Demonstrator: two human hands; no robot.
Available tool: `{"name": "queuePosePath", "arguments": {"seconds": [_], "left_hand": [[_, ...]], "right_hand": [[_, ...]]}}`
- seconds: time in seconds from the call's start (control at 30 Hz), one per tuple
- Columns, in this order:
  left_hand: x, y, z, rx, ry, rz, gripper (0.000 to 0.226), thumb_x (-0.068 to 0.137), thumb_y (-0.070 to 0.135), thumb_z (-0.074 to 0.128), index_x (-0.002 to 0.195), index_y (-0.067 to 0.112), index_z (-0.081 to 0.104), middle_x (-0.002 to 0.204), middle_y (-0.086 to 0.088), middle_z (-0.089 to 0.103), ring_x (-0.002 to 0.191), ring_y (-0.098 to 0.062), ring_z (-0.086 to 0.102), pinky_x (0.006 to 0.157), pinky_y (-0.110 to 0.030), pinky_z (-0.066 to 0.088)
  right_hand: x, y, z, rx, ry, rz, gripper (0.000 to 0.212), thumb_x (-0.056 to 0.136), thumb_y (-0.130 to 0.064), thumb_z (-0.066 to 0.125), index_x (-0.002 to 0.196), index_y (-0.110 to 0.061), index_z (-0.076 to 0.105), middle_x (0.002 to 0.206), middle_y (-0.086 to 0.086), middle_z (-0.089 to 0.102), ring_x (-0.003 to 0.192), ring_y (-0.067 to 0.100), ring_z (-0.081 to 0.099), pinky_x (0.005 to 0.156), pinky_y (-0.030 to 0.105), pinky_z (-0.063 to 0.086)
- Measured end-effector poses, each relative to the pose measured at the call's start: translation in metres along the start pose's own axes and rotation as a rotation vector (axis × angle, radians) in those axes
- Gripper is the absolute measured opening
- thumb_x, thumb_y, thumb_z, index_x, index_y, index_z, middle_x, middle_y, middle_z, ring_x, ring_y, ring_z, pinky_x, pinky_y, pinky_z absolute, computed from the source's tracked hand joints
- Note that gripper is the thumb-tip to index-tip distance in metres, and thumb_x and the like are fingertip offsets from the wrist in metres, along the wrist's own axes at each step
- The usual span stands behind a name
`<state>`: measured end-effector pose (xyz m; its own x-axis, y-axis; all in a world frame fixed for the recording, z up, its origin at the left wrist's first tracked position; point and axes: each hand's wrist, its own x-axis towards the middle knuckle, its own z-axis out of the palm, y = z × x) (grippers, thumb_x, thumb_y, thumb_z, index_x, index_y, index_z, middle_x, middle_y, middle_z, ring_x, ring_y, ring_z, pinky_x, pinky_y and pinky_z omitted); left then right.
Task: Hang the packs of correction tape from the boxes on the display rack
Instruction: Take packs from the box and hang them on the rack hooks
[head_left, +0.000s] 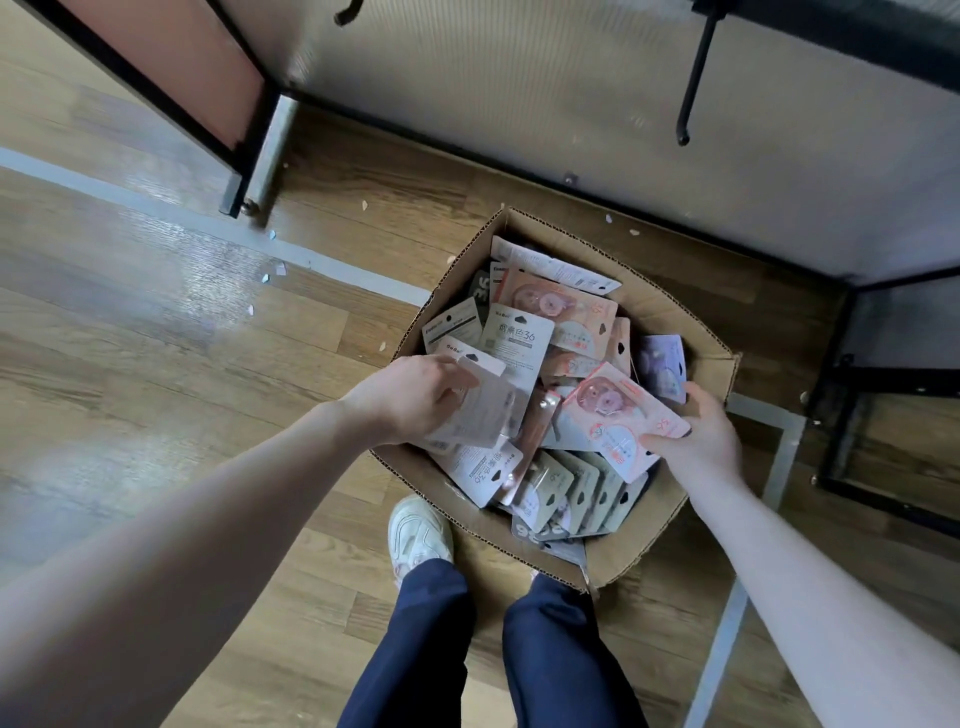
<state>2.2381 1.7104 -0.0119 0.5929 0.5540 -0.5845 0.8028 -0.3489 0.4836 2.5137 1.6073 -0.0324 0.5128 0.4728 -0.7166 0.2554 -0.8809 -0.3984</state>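
Both forearms reach into the cardboard box (670, 312) on the floor, left hand (410, 397) fingers pinching a grey pack (480, 410), right hand (701, 434) gripping a pink pack (621, 415); such edge-only holds could let either slip.

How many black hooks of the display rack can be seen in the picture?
2. One hook hangs from the black bar at the upper right, above the cardboard box. Another hook is cut off by the top edge, left of centre. More may be out of view.

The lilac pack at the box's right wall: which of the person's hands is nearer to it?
Right. The right hand sits just below the lilac pack; the left hand is across the box.
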Motion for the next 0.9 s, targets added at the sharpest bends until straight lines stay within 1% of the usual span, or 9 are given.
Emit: {"name": "queuePosePath", "arguments": {"seconds": [0.07,0.17,0.3,0.4,0.47,0.53,0.67,0.77,0.9], "left_hand": [[0.000,0.003,-0.005,-0.013,-0.049,-0.021,0.055,0.081,0.016,0.029,0.130,0.012,0.054,0.130,-0.010,0.053,0.117,-0.025,0.050,0.092,-0.026,0.037],[-0.001,0.004,-0.008,0.009,-0.063,-0.034,0.054,0.087,-0.001,0.036,0.137,0.017,0.045,0.138,-0.006,0.047,0.121,-0.021,0.049,0.095,-0.028,0.039],[0.000,0.003,-0.006,0.108,0.035,-0.032,0.034,0.090,0.006,0.045,0.120,0.014,0.058,0.114,-0.008,0.061,0.097,-0.026,0.060,0.078,-0.038,0.050],[-0.002,0.010,-0.012,0.111,0.270,0.044,0.018,0.079,0.008,0.068,0.096,0.014,0.072,0.087,-0.010,0.064,0.073,-0.032,0.063,0.055,-0.028,0.042],[-0.003,0.013,-0.018,0.178,0.370,0.092,0.012,0.065,0.012,0.081,0.075,0.015,0.074,0.067,-0.008,0.056,0.056,-0.029,0.057,0.048,-0.025,0.030],[-0.001,0.018,-0.024,0.178,0.431,0.099,0.010,0.065,0.017,0.081,0.070,0.014,0.073,0.068,-0.008,0.051,0.060,-0.030,0.053,0.048,-0.028,0.031],[-0.006,0.038,-0.046,-0.024,0.469,0.089,0.010,0.081,0.020,0.070,0.084,0.010,0.070,0.087,-0.008,0.061,0.075,-0.029,0.057,0.059,-0.032,0.043],[-0.019,0.056,-0.070,-0.104,0.462,0.033,0.016,0.088,0.024,0.062,0.090,0.010,0.067,0.084,-0.004,0.067,0.074,-0.024,0.060,0.059,-0.030,0.042],[-0.049,0.083,-0.114,-0.155,0.443,0.022,0.015,0.088,0.025,0.061,0.092,0.012,0.068,0.081,-0.001,0.068,0.071,-0.019,0.058,0.058,-0.027,0.039]], "right_hand": [[0.001,0.001,0.003,0.009,0.009,0.022,0.072,0.069,0.001,0.075,0.133,-0.017,0.045,0.114,0.011,0.064,0.106,0.028,0.060,0.088,0.044,0.050],[-0.002,0.002,0.003,-0.014,0.046,0.019,0.039,0.072,-0.003,0.073,0.109,-0.012,0.064,0.102,0.010,0.069,0.093,0.029,0.064,0.081,0.046,0.054],[-0.002,0.004,0.000,-0.045,0.067,-0.003,0.013,0.079,-0.013,0.071,0.092,-0.012,0.069,0.092,0.008,0.070,0.084,0.027,0.067,0.073,0.046,0.057],[-0.003,0.002,-0.006,-0.052,0.084,-0.040,0.003,0.084,-0.017,0.065,0.086,-0.015,0.065,0.090,0.008,0.070,0.081,0.027,0.066,0.068,0.043,0.057],[-0.005,-0.001,-0.011,-0.103,0.091,-0.087,0.008,0.089,-0.018,0.059,0.086,-0.012,0.062,0.088,0.007,0.067,0.077,0.025,0.062,0.057,0.031,0.050],[-0.010,-0.007,-0.017,-0.161,0.088,-0.144,0.013,0.093,-0.021,0.053,0.088,-0.011,0.060,0.086,0.004,0.063,0.076,0.021,0.060,0.050,0.022,0.040],[-0.029,-0.031,-0.037,-0.209,0.120,-0.262,0.017,0.095,-0.023,0.049,0.085,-0.012,0.056,0.081,0.002,0.060,0.071,0.017,0.057,0.047,0.021,0.034],[-0.051,-0.060,-0.059,-0.176,0.169,-0.349,0.015,0.096,-0.022,0.049,0.094,-0.012,0.060,0.085,-0.001,0.060,0.070,0.011,0.053,0.047,0.019,0.032],[-0.089,-0.102,-0.094,-0.206,0.209,-0.451,0.014,0.096,-0.020,0.049,0.095,-0.011,0.059,0.090,0.002,0.061,0.072,0.014,0.051,0.046,0.021,0.030]]}}
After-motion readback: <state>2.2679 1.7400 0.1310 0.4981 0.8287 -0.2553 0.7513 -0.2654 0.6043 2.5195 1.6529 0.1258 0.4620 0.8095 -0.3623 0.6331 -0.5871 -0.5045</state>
